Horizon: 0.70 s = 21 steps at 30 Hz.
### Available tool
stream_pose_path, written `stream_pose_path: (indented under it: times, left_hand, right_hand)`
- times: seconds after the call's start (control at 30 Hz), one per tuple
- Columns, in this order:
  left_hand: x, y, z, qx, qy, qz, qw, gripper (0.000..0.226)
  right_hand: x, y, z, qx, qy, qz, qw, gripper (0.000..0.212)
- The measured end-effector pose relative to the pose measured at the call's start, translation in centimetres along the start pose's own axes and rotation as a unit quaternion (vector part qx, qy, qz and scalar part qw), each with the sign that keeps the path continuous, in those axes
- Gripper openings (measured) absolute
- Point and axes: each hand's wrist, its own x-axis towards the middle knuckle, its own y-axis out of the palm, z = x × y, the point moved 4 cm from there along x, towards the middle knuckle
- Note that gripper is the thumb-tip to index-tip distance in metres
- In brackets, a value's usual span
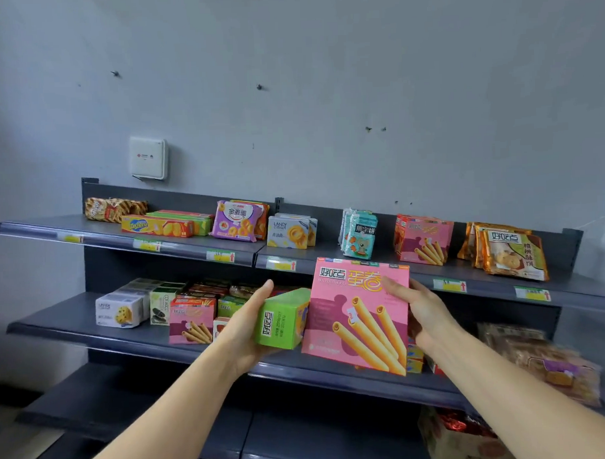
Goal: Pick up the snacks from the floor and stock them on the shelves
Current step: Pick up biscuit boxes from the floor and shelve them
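Holding a green box [283, 319] in left hand [244, 329] fingers, pink box [360, 316] in right hand [422, 314]; shelves [92, 334] part-stocked, both unplaced.

A pink box [357, 316] is showing golden wafer rolls; a lime-green box [282, 319] is sitting beside it before dark grey shelves [74, 326].

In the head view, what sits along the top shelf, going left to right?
Striped brown biscuit pack → yellow-orange biscuit box → purple cookie bag → pale Landy cookie boxes → teal packets → pink egg-roll boxes → orange-edged walnut cookie bags.
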Motion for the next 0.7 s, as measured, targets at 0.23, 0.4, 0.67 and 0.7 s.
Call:
stream_pose_path:
  times: [0.23, 0.4, 0.67, 0.7]
  left_hand:
    - [3.9, -3.0, -3.4, 0.113, 0.088, 0.027, 0.989, 0.061]
    - [7.5, -6.2, -5.4, 0.135, 0.115, -0.025, 0.984, 0.092]
    - [11.9, -8.9, -8.4, 0.201, 0.230, -0.124, 0.944, 0.074]
    - [12.3, -8.8, -8.6, 0.202, 0.238, -0.137, 0.940, 0.083]
  right_hand:
    - [4.7, 5.4, -0.9, -0.008, -0.027, 0.000, 1.000, 0.062]
    - [7.8, 8.4, -1.7, -0.007, -0.045, -0.006, 0.999, 0.051]
    - [11.8, 9.8, -1.6, 0.034, -0.040, -0.037, 0.998, 0.056]
    - [12.1, 9.4, -1.2, 0.032, -0.043, -0.043, 0.998, 0.053]
